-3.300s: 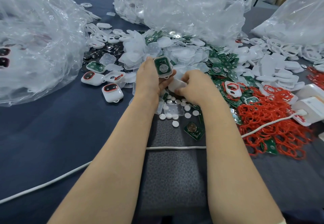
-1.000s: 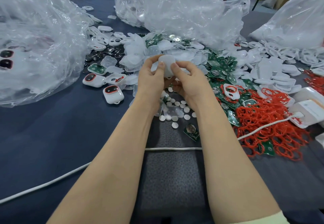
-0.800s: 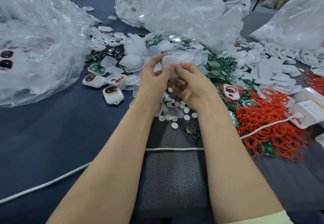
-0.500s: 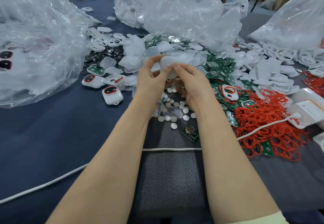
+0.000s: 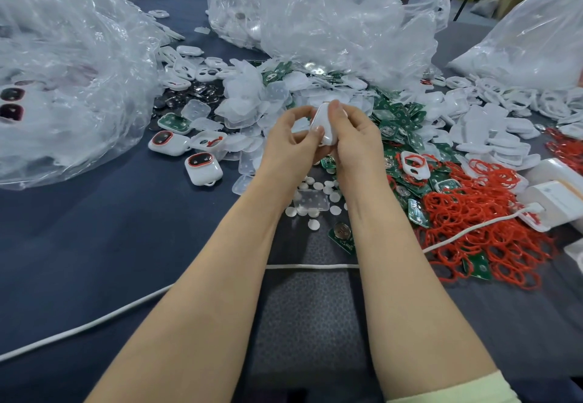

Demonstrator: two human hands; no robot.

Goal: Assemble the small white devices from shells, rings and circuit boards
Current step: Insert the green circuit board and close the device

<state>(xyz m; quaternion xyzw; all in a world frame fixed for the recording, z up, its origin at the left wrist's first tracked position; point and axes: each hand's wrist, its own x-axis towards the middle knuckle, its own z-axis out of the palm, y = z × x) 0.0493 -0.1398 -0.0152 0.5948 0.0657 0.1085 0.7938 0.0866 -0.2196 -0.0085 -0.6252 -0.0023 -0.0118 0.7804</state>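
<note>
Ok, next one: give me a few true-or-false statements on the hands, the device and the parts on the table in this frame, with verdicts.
1. The left hand and the right hand both grip one white device. True.
2. The pile of red rings lies on the person's left. False: it lies to the right of the hands.
3. A closed device with a red-rimmed window lies on the table, left of the hands. True.
4. The white cable is draped over the forearms. False: it lies on the table and passes under them.
</note>
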